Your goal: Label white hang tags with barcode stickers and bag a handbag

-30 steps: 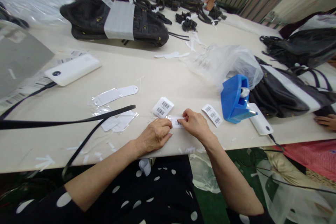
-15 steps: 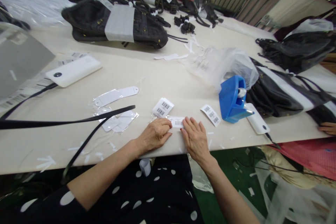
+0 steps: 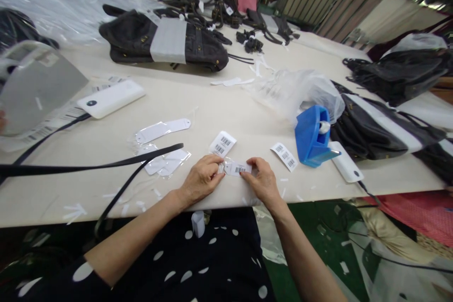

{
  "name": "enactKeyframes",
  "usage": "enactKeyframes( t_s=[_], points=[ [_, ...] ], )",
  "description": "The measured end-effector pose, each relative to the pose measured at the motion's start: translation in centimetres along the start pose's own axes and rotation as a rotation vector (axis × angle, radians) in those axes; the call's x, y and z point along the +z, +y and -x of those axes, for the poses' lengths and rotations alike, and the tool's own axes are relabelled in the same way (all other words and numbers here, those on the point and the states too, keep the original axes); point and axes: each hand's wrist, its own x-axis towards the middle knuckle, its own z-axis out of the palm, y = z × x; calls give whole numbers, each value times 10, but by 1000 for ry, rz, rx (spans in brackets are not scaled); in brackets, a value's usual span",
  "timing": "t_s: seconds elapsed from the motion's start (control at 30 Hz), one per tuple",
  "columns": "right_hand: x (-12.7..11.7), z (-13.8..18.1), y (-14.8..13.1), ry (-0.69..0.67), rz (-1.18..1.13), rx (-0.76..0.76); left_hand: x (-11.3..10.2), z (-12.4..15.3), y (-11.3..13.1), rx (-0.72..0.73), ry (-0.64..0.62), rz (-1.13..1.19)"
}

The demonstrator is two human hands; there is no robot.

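Note:
A white hang tag with a barcode (image 3: 233, 168) lies near the table's front edge between my hands. My right hand (image 3: 262, 181) pinches its right end between thumb and fingers. At the tag's left end, my left hand (image 3: 202, 178) is closed, with a bit of clear plastic at its fingertips. Just beyond the left fingers sits a stack of white barcode labels (image 3: 222, 143). A strip of barcode labels (image 3: 284, 156) lies to the right, apart from my right hand. Blank white tags in clear sleeves (image 3: 163, 130) rest on the left.
A blue tape dispenser (image 3: 311, 137) stands at right beside a white power bank (image 3: 346, 163) and black bags (image 3: 368, 127). A wrapped dark bag (image 3: 138, 40) lies at the back. A black strap (image 3: 106, 168) crosses from the left; another white power bank (image 3: 111, 98) lies beyond it.
My right hand has gone from lying flat by the tag to pinching its end. My left hand has shifted slightly left, and more of the tag shows.

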Motion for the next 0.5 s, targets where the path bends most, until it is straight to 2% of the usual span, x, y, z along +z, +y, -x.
enactKeyframes(
  t_s=[0.13, 0.33, 0.5],
  points=[
    [6, 0, -3, 2, -259, 70, 1, 1, -1, 37, -7, -3],
    [16, -10, -10, -99, -653, 217, 3, 5, -2, 126, -20, -43],
    [18, -11, -20, -126, -760, 247, -3, 4, 1, 197, 1, -20]
  ],
)
